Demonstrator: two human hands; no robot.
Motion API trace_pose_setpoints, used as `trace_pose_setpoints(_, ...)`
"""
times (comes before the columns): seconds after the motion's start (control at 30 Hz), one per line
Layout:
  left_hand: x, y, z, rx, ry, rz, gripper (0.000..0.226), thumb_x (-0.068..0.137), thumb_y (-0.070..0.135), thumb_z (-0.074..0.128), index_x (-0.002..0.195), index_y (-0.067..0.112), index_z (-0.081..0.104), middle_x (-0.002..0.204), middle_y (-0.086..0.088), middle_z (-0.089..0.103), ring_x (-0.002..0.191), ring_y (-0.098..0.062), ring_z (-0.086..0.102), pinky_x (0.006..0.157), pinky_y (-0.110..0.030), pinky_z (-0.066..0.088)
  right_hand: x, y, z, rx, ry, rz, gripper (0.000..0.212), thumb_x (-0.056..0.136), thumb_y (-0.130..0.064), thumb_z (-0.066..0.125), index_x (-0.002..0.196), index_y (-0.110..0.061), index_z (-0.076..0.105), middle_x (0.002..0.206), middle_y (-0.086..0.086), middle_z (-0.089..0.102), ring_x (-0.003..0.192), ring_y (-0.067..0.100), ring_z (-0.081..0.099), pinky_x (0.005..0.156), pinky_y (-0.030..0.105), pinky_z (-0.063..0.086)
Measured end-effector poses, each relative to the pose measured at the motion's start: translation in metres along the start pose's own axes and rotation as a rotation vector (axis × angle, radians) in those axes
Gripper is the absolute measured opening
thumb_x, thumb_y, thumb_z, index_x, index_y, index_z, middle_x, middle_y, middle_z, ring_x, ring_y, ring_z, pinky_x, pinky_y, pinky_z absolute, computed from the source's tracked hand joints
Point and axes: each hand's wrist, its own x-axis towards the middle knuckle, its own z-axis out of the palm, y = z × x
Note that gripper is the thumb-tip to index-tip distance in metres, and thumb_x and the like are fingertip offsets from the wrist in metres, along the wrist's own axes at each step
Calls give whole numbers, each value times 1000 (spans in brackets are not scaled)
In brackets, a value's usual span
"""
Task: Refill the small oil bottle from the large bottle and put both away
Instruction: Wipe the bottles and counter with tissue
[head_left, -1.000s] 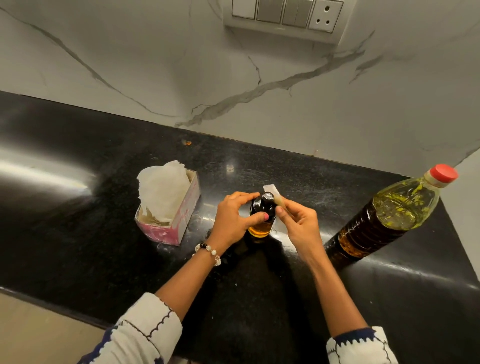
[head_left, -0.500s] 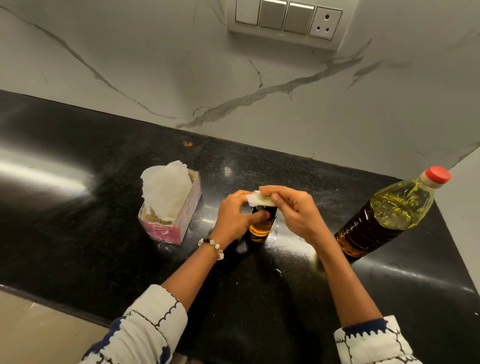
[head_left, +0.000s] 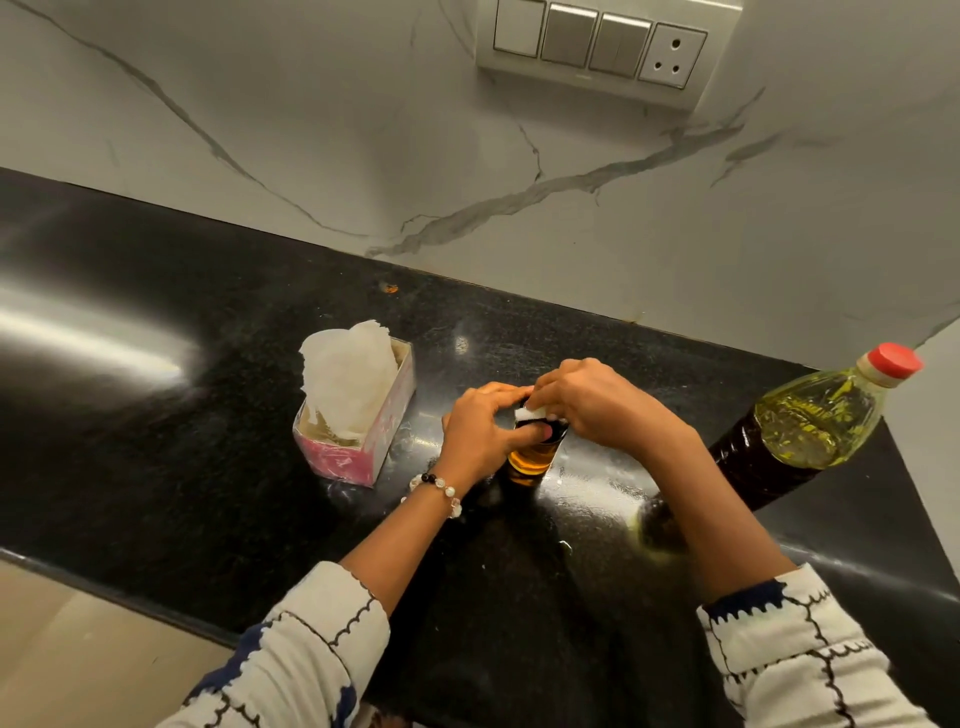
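The small oil bottle (head_left: 531, 460) stands on the black counter (head_left: 156, 415), amber oil showing in its lower part. My left hand (head_left: 480, 428) grips it from the left, fingers curled round its dark upper part. My right hand (head_left: 592, 405) sits over the bottle's top and pinches a small white piece (head_left: 530, 413) against it; I cannot tell whether this is a cap or a bit of tissue. The large oil bottle (head_left: 800, 436), with a red cap and yellow oil, stands at the right, behind my right forearm.
A pink tissue box (head_left: 358, 441) with white tissue sticking out stands left of the small bottle. A marble wall with a switch panel (head_left: 597, 49) rises behind the counter. The counter's front edge runs along the lower left.
My right hand has swung the white piece from beside the bottle's neck to on top of it and now covers the top. The left hand has kept its grip on the bottle.
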Motion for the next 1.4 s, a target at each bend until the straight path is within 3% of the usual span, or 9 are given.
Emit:
trace_pose_setpoints(0.23, 0, 0, 1, 9, 7, -11, 58, 58, 70, 64, 111, 45, 66, 108, 20, 66, 105, -10, 56, 88, -50, 46, 5, 4, -10, 81, -36, 55, 26, 88, -19, 66, 115, -18, 70, 110, 3, 69, 101, 21, 60, 88, 35, 50)
trace_pose_setpoints(0.43, -1, 0, 1, 3, 5, -18, 56, 57, 69, 63, 109, 47, 66, 106, 21, 65, 104, -10, 56, 88, -51, 46, 5, 7, -17, 222, -55, 76, 28, 88, -7, 63, 109, -23, 74, 98, -1, 74, 85, 15, 67, 77, 30, 56)
trace_pose_setpoints(0.57, -2, 2, 1, 3, 13, -35, 57, 56, 70, 62, 105, 41, 68, 101, 20, 65, 103, -11, 57, 88, -50, 46, 2, 12, -19, 586, 32, 259, 16, 84, -14, 71, 97, -19, 77, 83, -3, 74, 76, 9, 69, 72, 26, 55)
trace_pose_setpoints(0.67, -2, 3, -1, 27, -6, -45, 68, 56, 71, 60, 113, 35, 67, 109, 18, 64, 109, -12, 55, 92, -50, 45, -2, 16, -9, 950, 105, 416, 14, 84, -8, 68, 96, -11, 75, 84, 7, 75, 74, 17, 71, 75, 35, 59)
trace_pose_setpoints(0.77, -3, 4, -2, 42, -13, -44, 67, 58, 71, 59, 116, 38, 65, 114, 18, 64, 110, -11, 55, 92, -49, 45, -7, 19, -10, 1114, 94, 455, 19, 81, 0, 69, 98, -6, 74, 90, 13, 74, 82, 22, 71, 75, 33, 58)
trace_pose_setpoints(0.97, -4, 5, -2, 43, -19, -48, 70, 59, 72, 58, 119, 38, 64, 114, 17, 64, 110, -12, 54, 92, -51, 45, 1, 9, 1, 1189, 230, 584, 12, 70, -9, 80, 79, -4, 74, 83, 13, 74, 81, 23, 68, 77, 36, 56)
trace_pose_setpoints(1.07, -4, 7, -3, 29, -23, -51, 69, 58, 72, 57, 119, 40, 63, 115, 17, 64, 112, -12, 53, 93, -51, 44, -1, 13, -2, 1234, 192, 620, 7, 77, 0, 72, 82, -5, 74, 84, 13, 72, 77, 20, 66, 67, 29, 54)
trace_pose_setpoints(1.2, -5, 7, -3, 33, -20, -47, 67, 58, 71, 57, 118, 41, 63, 115, 17, 64, 111, -12, 54, 92, -52, 45, -2, 14, -4, 1207, 151, 616, 13, 70, -3, 79, 82, -5, 75, 85, 13, 73, 78, 20, 67, 72, 32, 56)
trace_pose_setpoints(1.4, -5, 6, -3, 15, -28, -50, 65, 59, 69, 63, 119, 43, 63, 113, 20, 63, 112, -8, 54, 95, -51, 43, -4, 7, 21, 1268, 491, 638, 9, 88, -9, 65, 88, -5, 72, 93, 13, 72, 84, 19, 67, 69, 27, 53)
